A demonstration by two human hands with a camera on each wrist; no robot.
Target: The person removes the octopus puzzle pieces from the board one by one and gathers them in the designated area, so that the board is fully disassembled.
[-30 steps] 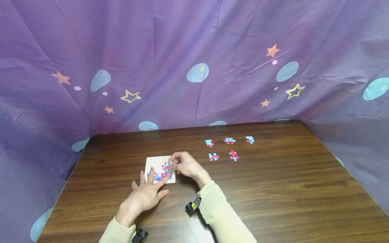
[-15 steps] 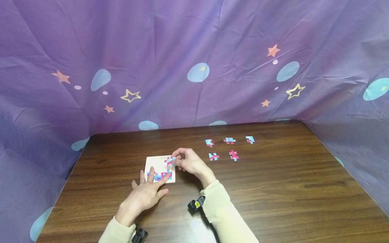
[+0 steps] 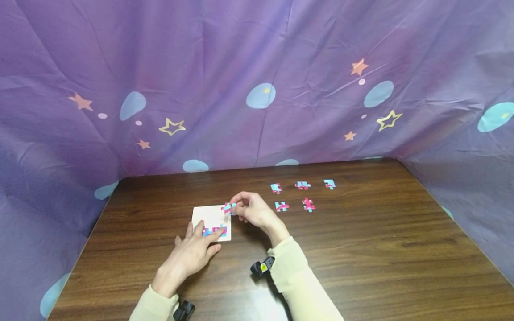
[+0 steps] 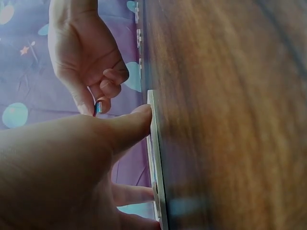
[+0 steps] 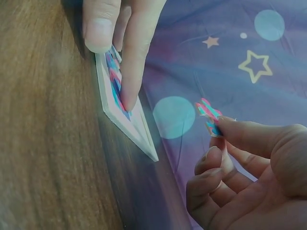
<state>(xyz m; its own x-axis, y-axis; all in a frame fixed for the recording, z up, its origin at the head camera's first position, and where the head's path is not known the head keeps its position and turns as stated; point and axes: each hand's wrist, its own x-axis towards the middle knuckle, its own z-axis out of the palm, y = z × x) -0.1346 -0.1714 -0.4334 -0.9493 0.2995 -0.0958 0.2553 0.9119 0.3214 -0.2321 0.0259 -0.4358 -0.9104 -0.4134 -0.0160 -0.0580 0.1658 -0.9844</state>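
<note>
A white puzzle board (image 3: 206, 213) lies on the table, with pink, blue and purple pieces (image 3: 217, 232) along its near edge. My left hand (image 3: 186, 254) rests over that near side, its spread fingers touching the board and the pieces; part of the row is hidden beneath them. Above the board's far right corner, my right hand (image 3: 257, 214) pinches a pink and blue jigsaw piece (image 3: 227, 208) between thumb and finger. In the right wrist view this jigsaw piece (image 5: 210, 115) is held up, apart from the board (image 5: 127, 124).
Several loose jigsaw pieces lie in two rows right of the board, among them a pink one (image 3: 308, 204) and a blue corner one (image 3: 329, 183). The brown wooden table (image 3: 361, 249) ends at a purple patterned curtain (image 3: 225, 89).
My right hand has lifted the jigsaw piece away from the row and moved it toward the board's far right corner, turning it. My left hand stays nearly in place, with its fingers slightly shifted.
</note>
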